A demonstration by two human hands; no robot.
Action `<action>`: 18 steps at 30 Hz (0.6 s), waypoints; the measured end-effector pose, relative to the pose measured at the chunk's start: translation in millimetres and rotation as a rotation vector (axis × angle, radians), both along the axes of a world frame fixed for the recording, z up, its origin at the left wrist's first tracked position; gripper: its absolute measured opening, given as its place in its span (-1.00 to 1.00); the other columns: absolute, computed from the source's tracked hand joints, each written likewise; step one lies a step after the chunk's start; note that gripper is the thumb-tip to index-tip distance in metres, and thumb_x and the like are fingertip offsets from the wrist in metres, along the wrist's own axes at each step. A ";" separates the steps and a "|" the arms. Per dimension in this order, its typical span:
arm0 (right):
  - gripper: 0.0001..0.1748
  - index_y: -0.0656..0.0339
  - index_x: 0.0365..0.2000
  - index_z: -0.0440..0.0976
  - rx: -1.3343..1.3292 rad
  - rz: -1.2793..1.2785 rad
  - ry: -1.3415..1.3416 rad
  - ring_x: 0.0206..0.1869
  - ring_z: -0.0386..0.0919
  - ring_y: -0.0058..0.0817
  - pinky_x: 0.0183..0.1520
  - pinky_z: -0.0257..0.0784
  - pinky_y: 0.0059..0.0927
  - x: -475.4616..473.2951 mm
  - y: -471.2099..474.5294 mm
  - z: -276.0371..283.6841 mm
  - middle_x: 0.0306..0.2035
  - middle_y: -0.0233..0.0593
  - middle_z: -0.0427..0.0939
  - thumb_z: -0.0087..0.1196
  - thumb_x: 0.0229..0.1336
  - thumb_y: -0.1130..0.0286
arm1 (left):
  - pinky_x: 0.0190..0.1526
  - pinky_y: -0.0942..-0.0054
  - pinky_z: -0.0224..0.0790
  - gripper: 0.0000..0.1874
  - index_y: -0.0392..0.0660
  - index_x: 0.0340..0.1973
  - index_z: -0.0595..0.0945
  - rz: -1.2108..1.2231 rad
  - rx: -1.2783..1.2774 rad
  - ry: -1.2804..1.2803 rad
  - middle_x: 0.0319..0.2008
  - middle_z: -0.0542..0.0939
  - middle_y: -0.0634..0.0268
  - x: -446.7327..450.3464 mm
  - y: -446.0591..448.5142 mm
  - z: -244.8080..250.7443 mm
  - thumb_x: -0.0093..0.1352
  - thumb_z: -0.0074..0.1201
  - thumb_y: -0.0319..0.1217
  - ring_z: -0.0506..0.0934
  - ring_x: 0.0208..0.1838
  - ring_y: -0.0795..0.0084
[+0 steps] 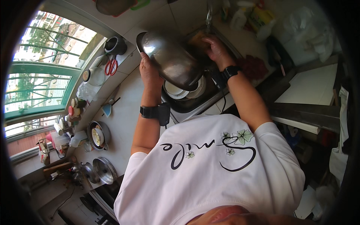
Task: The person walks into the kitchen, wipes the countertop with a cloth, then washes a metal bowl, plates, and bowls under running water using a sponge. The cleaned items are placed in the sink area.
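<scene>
My left hand [149, 69] grips the edge of a large round metal pan [171, 56], which is tilted over the sink with its curved, shiny outside towards me. On the pan's far right side, my right hand [216, 50] holds a brownish-yellow scrubbing cloth or sponge [198, 40], blurred and partly in shadow. A thin stream of water [208, 18] falls just beyond that hand. Below the pan, several white bowls and plates [178, 90] lie stacked in the dark sink basin [174, 102]. The pan hides part of the sink.
A dark pot [116, 45], red-handled scissors [111, 67] and jars [74, 111] line the window ledge at left. A metal pot with a bowl inside [98, 136] and steel lids [104, 170] stand on the counter. Spray and detergent bottles [260, 18] are at back right, near a red mesh bag [251, 67].
</scene>
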State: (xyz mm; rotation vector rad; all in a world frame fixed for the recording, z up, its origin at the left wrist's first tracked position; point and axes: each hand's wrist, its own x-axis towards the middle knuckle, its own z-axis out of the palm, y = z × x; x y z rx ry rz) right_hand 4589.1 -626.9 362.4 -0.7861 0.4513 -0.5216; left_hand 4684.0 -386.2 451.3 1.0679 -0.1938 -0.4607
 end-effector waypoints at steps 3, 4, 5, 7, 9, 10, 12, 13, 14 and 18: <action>-0.66 0.14 -0.04 0.47 -0.493 -0.074 -0.040 0.13 0.46 -0.41 0.14 0.39 -0.33 -4.2 47.2 41.4 0.04 -0.26 0.51 0.15 0.14 0.47 | -0.14 0.43 0.50 -0.48 -0.27 -0.02 0.49 -0.075 0.033 -0.039 -0.14 0.61 0.17 -1.5 -13.5 -2.4 0.55 -0.26 -0.01 0.58 -0.15 0.39; -0.64 0.14 -0.02 0.46 -0.785 -0.132 -0.071 0.17 0.44 -0.37 0.16 0.38 -0.30 -8.9 62.2 55.2 0.07 -0.21 0.49 0.15 0.14 0.47 | -0.15 0.44 0.50 -0.49 -0.27 -0.03 0.49 -0.108 0.039 -0.054 -0.14 0.61 0.18 -0.9 -16.5 -3.0 0.55 -0.26 -0.02 0.58 -0.15 0.41; -0.62 0.14 0.01 0.45 -1.101 -0.186 -0.120 0.20 0.42 -0.33 0.18 0.38 -0.28 -10.9 74.2 68.9 0.09 -0.17 0.47 0.15 0.15 0.46 | -0.15 0.46 0.50 -0.49 -0.27 -0.04 0.49 -0.142 0.025 -0.081 -0.15 0.61 0.19 -0.8 -19.8 -3.6 0.55 -0.26 -0.02 0.58 -0.16 0.44; -0.62 0.14 0.04 0.44 -1.418 -0.191 -0.173 0.24 0.38 -0.25 0.21 0.36 -0.24 -8.6 88.2 92.5 0.13 -0.15 0.45 0.10 0.18 0.47 | -0.19 0.54 0.43 -0.54 -0.26 -0.08 0.51 -0.153 0.101 -0.184 -0.25 0.60 0.27 -5.2 -25.9 -5.6 0.57 -0.29 -0.09 0.55 -0.20 0.52; -0.61 0.16 0.06 0.43 -1.610 -0.155 -0.225 0.27 0.35 -0.19 0.24 0.34 -0.24 1.1 95.8 104.3 0.16 -0.12 0.43 0.05 0.19 0.52 | -0.20 0.57 0.39 -0.57 -0.26 -0.10 0.52 -0.165 0.182 -0.269 -0.32 0.59 0.32 -12.4 -34.7 -6.3 0.58 -0.30 -0.13 0.53 -0.24 0.55; -0.59 0.18 0.07 0.42 -1.630 -0.118 -0.236 0.27 0.35 -0.16 0.25 0.33 -0.25 10.1 92.9 106.7 0.18 -0.10 0.42 0.01 0.19 0.57 | -0.29 0.61 0.28 -0.62 -0.23 -0.18 0.54 -0.107 0.137 -0.354 -0.43 0.51 0.43 -14.8 -37.6 -4.7 0.58 -0.28 -0.20 0.44 -0.33 0.63; -0.53 0.18 0.11 0.42 -1.696 -0.054 -0.208 0.25 0.37 -0.16 0.23 0.34 -0.29 25.7 71.5 103.7 0.18 -0.08 0.41 -0.03 0.17 0.63 | -0.34 0.61 0.22 -0.63 -0.23 -0.24 0.54 -0.146 0.234 -0.415 -0.47 0.46 0.47 -17.5 -32.4 1.3 0.58 -0.25 -0.21 0.36 -0.37 0.66; -0.53 0.17 0.12 0.42 -1.649 -0.062 -0.111 0.20 0.42 -0.19 0.21 0.36 -0.32 36.8 51.8 101.3 0.14 -0.09 0.44 -0.02 0.17 0.62 | -0.37 0.60 0.18 -0.64 -0.23 -0.26 0.54 -0.177 0.289 -0.442 -0.48 0.44 0.49 -17.6 -27.2 5.2 0.57 -0.23 -0.22 0.32 -0.40 0.67; -0.53 0.17 0.12 0.42 -1.663 -0.088 -0.111 0.15 0.47 -0.22 0.18 0.38 -0.35 49.6 28.1 100.9 0.10 -0.09 0.48 -0.02 0.18 0.61 | -0.41 0.59 0.11 -0.63 -0.24 -0.31 0.54 -0.181 0.359 -0.502 -0.52 0.39 0.53 -19.5 -22.7 7.8 0.57 -0.23 -0.23 0.24 -0.42 0.69; -0.67 0.21 0.02 0.47 -1.168 -0.119 0.158 -0.04 0.57 -0.32 0.07 0.43 -0.41 45.5 -9.0 97.3 -0.11 -0.17 0.59 0.08 0.22 0.48 | -0.42 0.60 0.10 -0.67 -0.21 -0.33 0.54 -0.258 0.398 -0.544 -0.53 0.39 0.56 -23.8 0.0 11.0 0.56 -0.18 -0.25 0.24 -0.43 0.71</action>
